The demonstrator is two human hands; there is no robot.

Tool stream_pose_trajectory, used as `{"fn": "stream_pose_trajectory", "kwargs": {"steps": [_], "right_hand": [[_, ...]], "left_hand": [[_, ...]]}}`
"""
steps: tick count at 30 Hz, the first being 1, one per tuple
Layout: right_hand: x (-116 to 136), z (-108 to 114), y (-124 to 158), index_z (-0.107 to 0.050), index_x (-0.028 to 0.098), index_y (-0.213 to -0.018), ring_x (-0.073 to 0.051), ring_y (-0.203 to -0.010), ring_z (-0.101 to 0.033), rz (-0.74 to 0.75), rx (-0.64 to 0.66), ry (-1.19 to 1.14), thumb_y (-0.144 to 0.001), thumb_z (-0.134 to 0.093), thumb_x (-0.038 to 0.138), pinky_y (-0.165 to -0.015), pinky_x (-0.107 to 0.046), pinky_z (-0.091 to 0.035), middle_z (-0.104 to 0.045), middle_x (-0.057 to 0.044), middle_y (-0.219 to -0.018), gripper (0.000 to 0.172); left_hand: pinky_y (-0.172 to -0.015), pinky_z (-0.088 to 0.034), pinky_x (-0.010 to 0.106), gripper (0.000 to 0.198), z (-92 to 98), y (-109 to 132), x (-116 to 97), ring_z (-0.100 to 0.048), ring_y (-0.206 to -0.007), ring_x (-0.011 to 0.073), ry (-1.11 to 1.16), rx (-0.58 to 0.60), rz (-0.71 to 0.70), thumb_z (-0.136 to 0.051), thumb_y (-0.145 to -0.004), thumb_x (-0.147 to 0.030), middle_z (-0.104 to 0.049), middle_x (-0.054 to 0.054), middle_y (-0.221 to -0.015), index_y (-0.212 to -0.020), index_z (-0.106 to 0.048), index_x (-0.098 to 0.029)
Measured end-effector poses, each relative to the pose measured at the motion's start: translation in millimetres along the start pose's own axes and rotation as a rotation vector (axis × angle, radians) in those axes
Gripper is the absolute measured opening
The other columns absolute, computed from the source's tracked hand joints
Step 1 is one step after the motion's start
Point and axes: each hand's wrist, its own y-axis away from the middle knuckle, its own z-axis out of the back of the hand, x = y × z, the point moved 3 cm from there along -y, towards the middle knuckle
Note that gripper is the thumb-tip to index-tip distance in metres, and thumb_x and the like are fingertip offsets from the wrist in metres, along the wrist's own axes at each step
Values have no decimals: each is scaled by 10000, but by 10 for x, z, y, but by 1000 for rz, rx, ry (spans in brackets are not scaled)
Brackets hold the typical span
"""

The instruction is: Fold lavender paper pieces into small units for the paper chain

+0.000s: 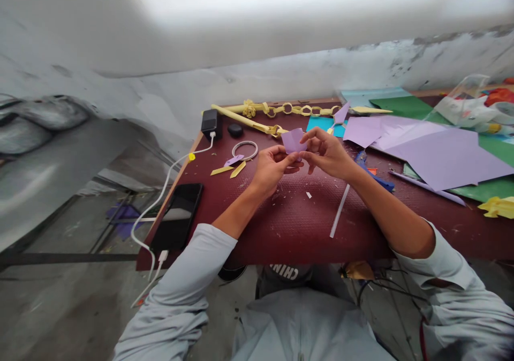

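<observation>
A small piece of purple paper is held up between my two hands over the dark red table. My left hand pinches its lower edge from the left. From the right, my right hand grips the same paper with thumb and fingertips. Whether the paper is folded or curled at its base is partly hidden by my fingers. Beyond the hands lies a yellow paper chain. Left of them are a roll of tape and narrow yellow paper strips.
A phone and a black power bank with a white cable stand at the left edge. Purple sheets cover the right side, near a blue glue gun. A glue stick lies near my right forearm.
</observation>
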Motion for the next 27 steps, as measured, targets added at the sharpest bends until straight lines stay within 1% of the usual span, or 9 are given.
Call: {"fn": "stream_pose_trajectory", "kwargs": {"steps": [3,6,11,16,20,22,27], "right_hand": [[-40,-2,7,-594,233,-1247,-95,-600,-618,-8,-35,10,-896,-986,607,-521,-217,-664,-590,85,-781,646],[-73,-20,10,-567,252,-1288,-108,-602,-621,-34,-55,-4,-879,-1001,600,-524,-228,-667,-571,93,-772,690],[-120,-56,-1,-435,284,-1384,-129,-550,-668,-96,-61,-82,-858,-1016,603,-515,-248,-651,-642,113,-763,846],[-135,-67,-2,-398,280,-1400,-131,-515,-679,-104,-37,-113,-871,-1006,592,-521,-254,-648,-668,122,-744,864],[-151,-89,5,-372,278,-1435,-145,-551,-725,-114,-22,-116,-863,-1016,561,-530,-251,-657,-718,107,-774,907],[-164,-103,3,-359,283,-1434,-135,-553,-727,-110,-19,-121,-859,-1020,548,-528,-235,-651,-738,103,-800,915],[-171,-118,-13,-340,289,-1411,-110,-573,-721,-89,8,-177,-855,-1034,519,-549,-217,-649,-758,93,-864,918]], "left_hand": [[-732,-669,268,538,16,-12,30,-806,-796,157,18,-20,1,-1089,-741,-528,-828,53,-906,-973,-783,-151],[-711,-656,257,532,27,-19,39,-747,-740,123,24,-51,11,-1086,-736,-538,-786,31,-857,-921,-775,-149],[-691,-650,255,525,18,-25,27,-703,-719,108,13,-72,18,-1069,-774,-537,-760,32,-855,-899,-751,-138],[-664,-645,251,509,16,-38,53,-661,-686,97,9,-84,18,-1062,-791,-525,-735,19,-817,-869,-733,-145],[-667,-659,254,552,16,-47,79,-667,-705,100,51,-88,-11,-1091,-744,-534,-725,10,-820,-844,-706,-151],[-670,-665,256,576,11,-49,80,-677,-715,101,64,-91,-12,-1094,-733,-552,-722,10,-831,-836,-692,-152],[-665,-658,259,595,-4,-52,37,-638,-654,85,59,-101,33,-1021,-809,-649,-703,9,-787,-815,-686,-157]]}}
